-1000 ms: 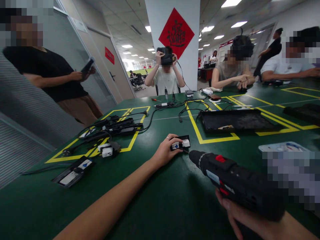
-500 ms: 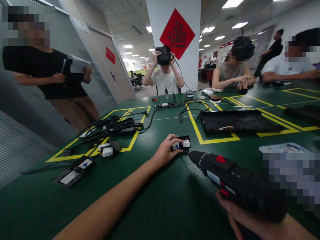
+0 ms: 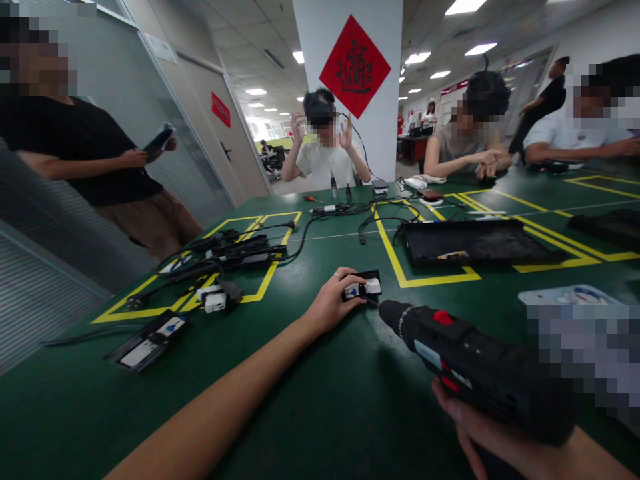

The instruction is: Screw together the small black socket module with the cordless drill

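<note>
My left hand [image 3: 336, 297] grips the near side of a small black housing [image 3: 375, 277] with white and blue parts inside, which rests on the green table. My fingers cover part of it. A black cordless drill [image 3: 475, 363] with red buttons is in my right hand [image 3: 480, 423], its fingers wrapped round the handle, most of which lies out of view. The drill points left, and its thin bit meets or nearly meets the housing's near edge; I cannot tell which. A similar black housing [image 3: 147, 341] lies on the table at the left.
Black cables and adapters [image 3: 240, 253] are heaped at the left beside a white plug block [image 3: 216, 300]. A shallow black tray [image 3: 480, 243] sits at the right. Near my right arm lies a pale case [image 3: 570, 295]. Several people are around the table, one standing at the left.
My hands, the housing and the drill look the same. Across the table, a person's hands have come away from the headset. The standing person at the left has shifted left and lowered the papers.
</note>
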Available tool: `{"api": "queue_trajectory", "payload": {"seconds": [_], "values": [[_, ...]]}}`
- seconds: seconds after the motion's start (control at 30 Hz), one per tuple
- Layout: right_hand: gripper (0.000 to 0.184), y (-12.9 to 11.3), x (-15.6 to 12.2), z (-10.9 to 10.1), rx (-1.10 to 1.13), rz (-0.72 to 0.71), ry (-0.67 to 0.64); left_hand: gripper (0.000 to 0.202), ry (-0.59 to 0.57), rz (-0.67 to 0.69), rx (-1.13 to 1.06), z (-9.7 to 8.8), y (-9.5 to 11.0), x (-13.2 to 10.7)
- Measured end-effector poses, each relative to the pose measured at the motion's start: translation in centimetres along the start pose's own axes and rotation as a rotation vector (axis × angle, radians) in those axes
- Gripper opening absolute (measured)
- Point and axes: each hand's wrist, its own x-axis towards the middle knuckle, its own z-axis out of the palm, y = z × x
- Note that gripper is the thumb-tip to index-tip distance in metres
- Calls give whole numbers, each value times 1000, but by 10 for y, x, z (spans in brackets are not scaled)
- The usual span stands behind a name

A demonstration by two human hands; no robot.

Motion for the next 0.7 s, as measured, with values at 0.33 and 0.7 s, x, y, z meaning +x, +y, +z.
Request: {"api": "queue_trajectory", "payload": {"seconds": [0.33,0.7], "values": [[30,13,5,1,35,-21,13,34,3,-6,2,0,1,0],[31,23,8,3,113,-39,18,35,-4,1,8,-1,2,0]]}}
